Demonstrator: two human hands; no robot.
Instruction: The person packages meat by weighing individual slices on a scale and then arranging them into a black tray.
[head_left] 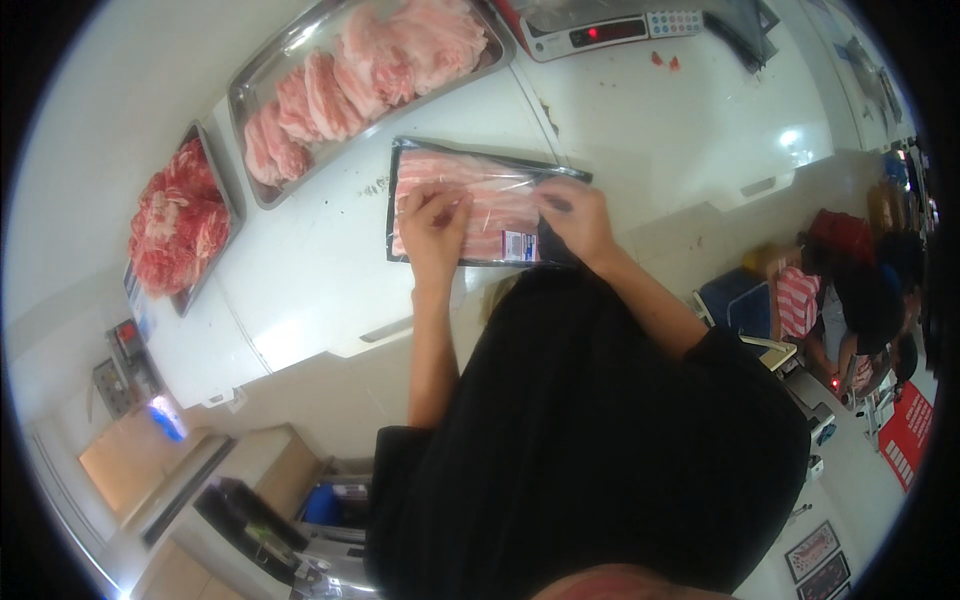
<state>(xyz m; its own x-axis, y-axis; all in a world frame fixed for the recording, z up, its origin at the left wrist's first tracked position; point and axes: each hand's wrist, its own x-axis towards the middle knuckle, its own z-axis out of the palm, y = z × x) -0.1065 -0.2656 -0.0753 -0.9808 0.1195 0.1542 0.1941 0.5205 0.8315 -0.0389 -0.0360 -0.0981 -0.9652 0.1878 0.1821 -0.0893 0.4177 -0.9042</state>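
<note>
On the white counter in front of me lies a black tray of sliced pork belly (pixel 505 190), under shiny see-through film. A small printed label (pixel 519 246) sits on its near side. My left hand (pixel 435 222) rests over the left part of the pack, its fingers curled and the thumb close to the fingertips. Over the tray's right end, my right hand (pixel 578 215) is bent inward with its fingertips pinched together at the film. Whether either pinch has film in it is too small to make out.
A metal tray (pixel 262 190) of folded pork slices stands beyond the pack, with a smaller tray of red meat (pixel 180 230) to its left. A scale (pixel 590 38) with a lit red display is at the far edge. Red scraps (pixel 665 63) lie nearby. People (pixel 850 300) are at the right.
</note>
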